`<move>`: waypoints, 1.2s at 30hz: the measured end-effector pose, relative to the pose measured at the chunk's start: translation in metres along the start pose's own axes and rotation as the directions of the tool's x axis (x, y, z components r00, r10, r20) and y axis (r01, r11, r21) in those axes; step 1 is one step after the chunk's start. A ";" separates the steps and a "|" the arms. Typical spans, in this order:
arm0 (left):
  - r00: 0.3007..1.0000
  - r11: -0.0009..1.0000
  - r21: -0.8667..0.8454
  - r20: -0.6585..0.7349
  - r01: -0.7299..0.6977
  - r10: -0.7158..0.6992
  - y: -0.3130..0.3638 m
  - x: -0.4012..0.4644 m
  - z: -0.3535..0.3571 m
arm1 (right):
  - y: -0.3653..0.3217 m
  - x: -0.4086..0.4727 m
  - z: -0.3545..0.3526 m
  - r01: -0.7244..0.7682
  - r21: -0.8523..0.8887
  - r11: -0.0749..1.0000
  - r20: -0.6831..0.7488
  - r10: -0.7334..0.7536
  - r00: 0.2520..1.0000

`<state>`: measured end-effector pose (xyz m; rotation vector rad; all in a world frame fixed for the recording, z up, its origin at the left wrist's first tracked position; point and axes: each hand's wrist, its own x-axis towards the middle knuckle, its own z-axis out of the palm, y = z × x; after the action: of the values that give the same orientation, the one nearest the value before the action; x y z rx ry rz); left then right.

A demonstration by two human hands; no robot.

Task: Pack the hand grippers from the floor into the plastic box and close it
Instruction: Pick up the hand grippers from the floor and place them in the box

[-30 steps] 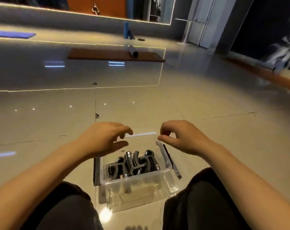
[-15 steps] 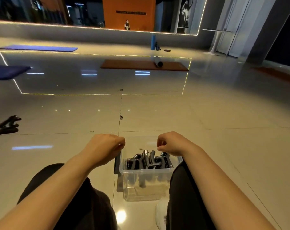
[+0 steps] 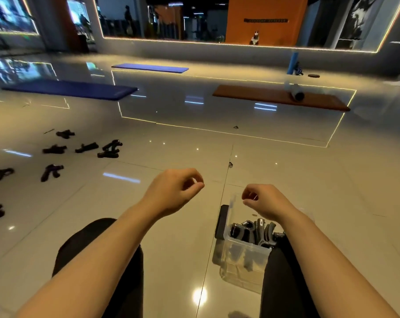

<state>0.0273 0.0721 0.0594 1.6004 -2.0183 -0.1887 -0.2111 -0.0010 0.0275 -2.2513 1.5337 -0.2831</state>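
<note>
Glossy pale tiled floor [image 3: 286,171] mirrors light strips. Two blue mats [image 3: 70,91] lie left, an orange mat [image 3: 263,97] right, before an orange wall [image 3: 263,17]

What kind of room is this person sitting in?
Most likely a gym or fitness studio. Blue exercise mats and an orange mat lie on the glossy tiled floor, a big wall mirror edged with strip lights runs along the back, and hand grippers are scattered on the left.

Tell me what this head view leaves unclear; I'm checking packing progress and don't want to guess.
- Hand grippers in the plastic box: count unknown, the right forearm and leg cover part of it.
- Loose hand grippers on the floor: small, dark and blurred; some cut off by the left edge.
- Left hand and right hand: fingers curled, apparently empty.
</note>
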 end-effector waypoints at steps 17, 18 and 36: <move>0.807 0.822 0.082 -0.271 0.563 -0.525 -0.190 -0.113 -0.143 | -0.254 0.115 0.056 0.628 -0.026 0.777 0.197 -0.612 0.766; 0.788 0.806 0.074 -0.279 0.587 -0.548 -0.197 -0.116 -0.147 | -0.271 0.117 0.047 0.662 -0.042 0.749 0.202 -0.642 0.740; 0.831 0.820 0.141 -0.132 0.555 -0.540 -0.260 -0.040 -0.137 | -0.267 0.213 0.095 0.458 -0.277 0.844 0.512 -0.274 0.814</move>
<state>0.3241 0.0673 0.0482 2.2374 -1.4876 -0.1530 0.1311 -0.0924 0.0460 -2.6692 0.9453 0.4717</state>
